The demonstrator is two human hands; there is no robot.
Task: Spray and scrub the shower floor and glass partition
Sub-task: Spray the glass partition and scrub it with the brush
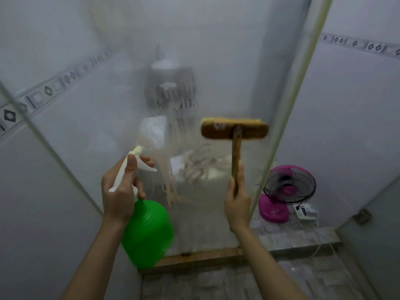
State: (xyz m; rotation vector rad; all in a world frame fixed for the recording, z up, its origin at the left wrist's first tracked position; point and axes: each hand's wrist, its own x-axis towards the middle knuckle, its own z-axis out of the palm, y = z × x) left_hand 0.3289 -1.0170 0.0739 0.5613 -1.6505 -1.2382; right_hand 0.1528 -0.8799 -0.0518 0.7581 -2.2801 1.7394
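Left grip (121, 187) was curled round the white trigger head of the green spray bottle (149, 232), fingers over the trigger, nozzle pointed toward the glass partition (216, 61). Right grip (237, 202) was wrapped round the wooden handle of the scrub brush (234, 131), held upright with its head at the pane; contact could not be confirmed. Pale streaks (171, 169) ran down the glass between bottle and brush. A pink fan (289, 187) stood past the partition's right edge. The tiled floor (216, 284) lay below.
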